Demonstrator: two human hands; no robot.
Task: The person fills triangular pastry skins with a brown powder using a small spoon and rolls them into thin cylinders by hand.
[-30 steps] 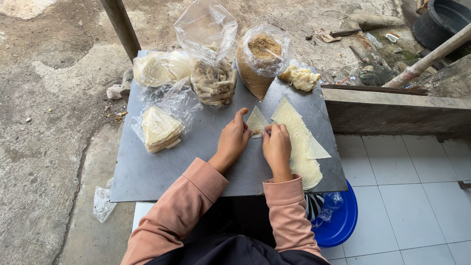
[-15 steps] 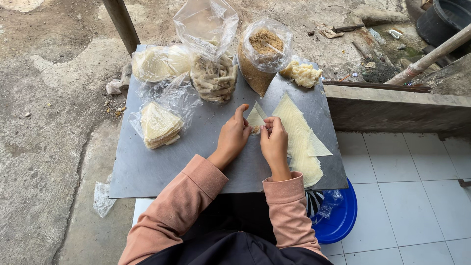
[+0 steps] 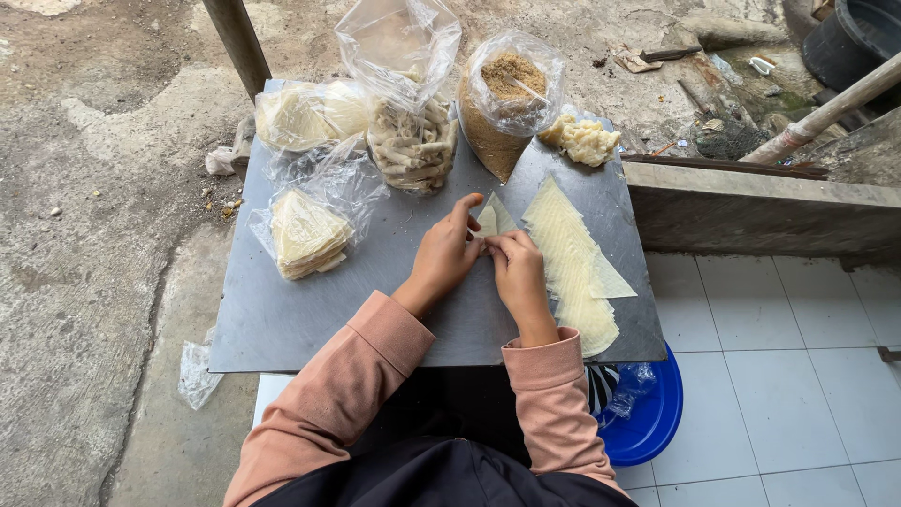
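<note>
Grey metal board (image 3: 310,319) is laid as the worktable, its near right corner over a blue basin (image 3: 648,422). Bags of pastry sheets (image 3: 305,235) and rolled pieces (image 3: 413,150) are kept at the far left, crumbs (image 3: 502,103) and dough (image 3: 584,141) further right. At the centre a thin triangular wrapper (image 3: 490,218) is pinched by the left hand (image 3: 446,255) and the right hand (image 3: 516,274), beside the wrapper stack (image 3: 572,268). The thin wrapper could be torn if pulled too hard; the stack might slide off the right edge.

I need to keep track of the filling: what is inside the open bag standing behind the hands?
The open bag holds brown crumbly filling, with a thin pale stick or spoon handle poking out of it. Whatever lies deeper in the filling is covered.
</note>
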